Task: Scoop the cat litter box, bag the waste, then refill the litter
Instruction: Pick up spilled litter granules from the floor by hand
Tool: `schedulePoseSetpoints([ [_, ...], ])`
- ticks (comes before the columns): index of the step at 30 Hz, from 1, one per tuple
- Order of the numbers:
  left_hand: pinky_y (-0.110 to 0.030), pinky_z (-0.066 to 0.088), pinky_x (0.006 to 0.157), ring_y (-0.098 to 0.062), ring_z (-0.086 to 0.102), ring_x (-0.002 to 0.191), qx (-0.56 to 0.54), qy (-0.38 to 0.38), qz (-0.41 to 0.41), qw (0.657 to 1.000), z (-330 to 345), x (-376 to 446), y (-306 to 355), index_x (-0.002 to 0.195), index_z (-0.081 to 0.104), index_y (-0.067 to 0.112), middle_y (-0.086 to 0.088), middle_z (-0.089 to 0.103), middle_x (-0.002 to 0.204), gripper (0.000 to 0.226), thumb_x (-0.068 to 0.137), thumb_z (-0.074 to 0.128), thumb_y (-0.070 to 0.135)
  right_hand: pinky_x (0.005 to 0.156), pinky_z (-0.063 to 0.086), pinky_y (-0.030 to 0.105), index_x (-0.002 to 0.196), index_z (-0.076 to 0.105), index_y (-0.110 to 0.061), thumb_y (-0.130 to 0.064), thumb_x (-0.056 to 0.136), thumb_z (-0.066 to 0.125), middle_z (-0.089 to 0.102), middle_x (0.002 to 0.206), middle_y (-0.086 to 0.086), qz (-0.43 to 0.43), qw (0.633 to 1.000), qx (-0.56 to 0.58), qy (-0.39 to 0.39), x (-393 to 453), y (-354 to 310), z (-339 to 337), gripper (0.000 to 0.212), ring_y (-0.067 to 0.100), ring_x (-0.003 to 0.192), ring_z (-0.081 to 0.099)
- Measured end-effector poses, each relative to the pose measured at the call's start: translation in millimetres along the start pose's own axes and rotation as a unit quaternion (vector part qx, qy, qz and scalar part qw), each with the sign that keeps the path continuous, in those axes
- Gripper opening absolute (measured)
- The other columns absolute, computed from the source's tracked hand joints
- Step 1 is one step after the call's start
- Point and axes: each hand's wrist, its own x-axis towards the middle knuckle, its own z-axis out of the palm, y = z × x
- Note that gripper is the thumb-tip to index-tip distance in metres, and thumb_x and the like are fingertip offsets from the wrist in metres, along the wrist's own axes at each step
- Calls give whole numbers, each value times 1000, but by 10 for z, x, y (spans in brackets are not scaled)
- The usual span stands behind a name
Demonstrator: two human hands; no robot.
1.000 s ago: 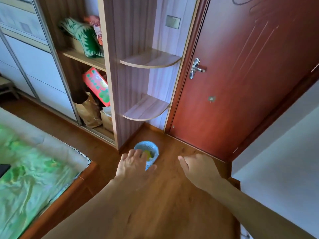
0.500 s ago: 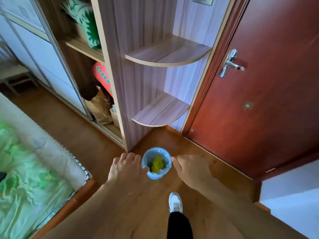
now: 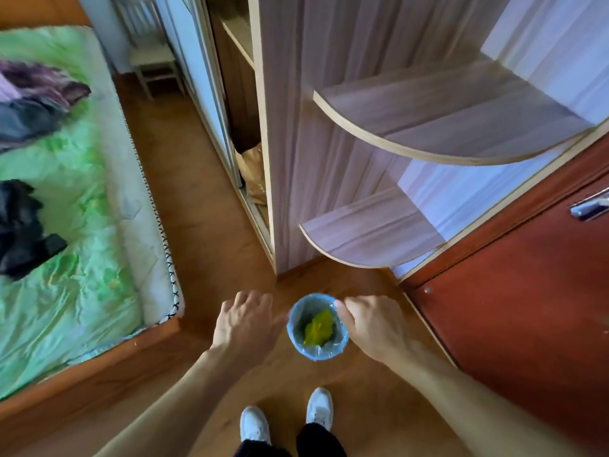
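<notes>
Bedroom with warm wooden floor (image 3: 197, 206), seen from above. At left, a bed (image 3: 75, 225) under a crumpled green cover, with dark clothes (image 3: 23, 225) bunched on it and more grey and purple fabric (image 3: 36, 100) farther up. Straight ahead, a pale wood-grain wardrobe (image 3: 309, 127) with two rounded corner shelves (image 3: 379, 232) on its side, one above the other; inside its open section, a brown paper bag (image 3: 255, 173) low down. At right, a reddish-brown door (image 3: 527, 308) with a metal handle (image 3: 590, 206) at the frame edge. Far back, a white chair (image 3: 151, 57) against the wall. On the floor near the wardrobe's corner, a small blue wastebasket (image 3: 318, 352) lined with a clear plastic bag (image 3: 313, 346), something yellow-green (image 3: 319, 326) lying in the bottom. Reaching down on either side of it, two bare arms. Left hand (image 3: 245, 324) just left of the basket, back upward, fingers loosely spread and slightly bent, thumb toward the rim; contact with the rim not clear, nothing held. Right hand (image 3: 372, 324) at the basket's right edge, thumb laid on the liner at the rim; other fingers hidden beneath the hand, so impossible to tell whether pinching the liner or only touching it. Below, at the bottom edge, two white shoes (image 3: 319, 407) and dark trouser cuffs, standing just behind the basket.
</notes>
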Motion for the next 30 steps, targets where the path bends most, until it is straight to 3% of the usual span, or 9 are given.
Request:
schedulePoseSetpoints([
  [6,-40,43,94,-22,53,117,-49,3,-3,999,264,289,-113,117,58,26,4,61,120,79,78,4,69,44,20,24,55,45,-18,-40,91,49,53,48,0,-21,997,0,-72,94,85,354,42,23,40,51],
  [10,-40,44,93,-23,54,117,-65,-18,-16,998,602,460,-268,114,58,25,4,61,120,73,82,10,70,45,17,23,59,32,-26,-39,90,54,50,46,-2,-27,995,16,-93,125,108,744,40,19,37,47],
  [12,-38,40,97,-21,49,122,-58,-43,-19,997,820,534,-344,119,54,27,6,57,126,58,90,25,67,44,17,23,57,35,-24,-39,92,49,49,46,-2,-27,994,28,-105,145,126,1012,40,20,37,46],
  [16,-37,39,99,-21,47,123,-71,-63,-32,995,1382,710,-418,121,53,25,5,56,127,43,94,41,57,39,22,24,58,48,-19,-33,94,51,49,48,-4,-55,990,58,-113,187,204,1695,39,21,36,45],
  [23,-37,38,99,-19,46,123,-89,-84,-57,991,2626,1145,-315,115,51,27,7,55,124,40,94,39,58,39,19,22,56,50,-19,-34,93,49,48,46,-6,-63,985,80,-142,26,500,3069,40,17,35,41],
  [30,-37,39,95,-19,48,118,-89,-111,-63,988,3722,1555,-174,115,49,29,7,56,119,40,94,35,60,37,31,26,55,54,-18,-36,92,44,53,46,-1,-38,973,31,-228,-277,872,4404,42,22,38,52],
])
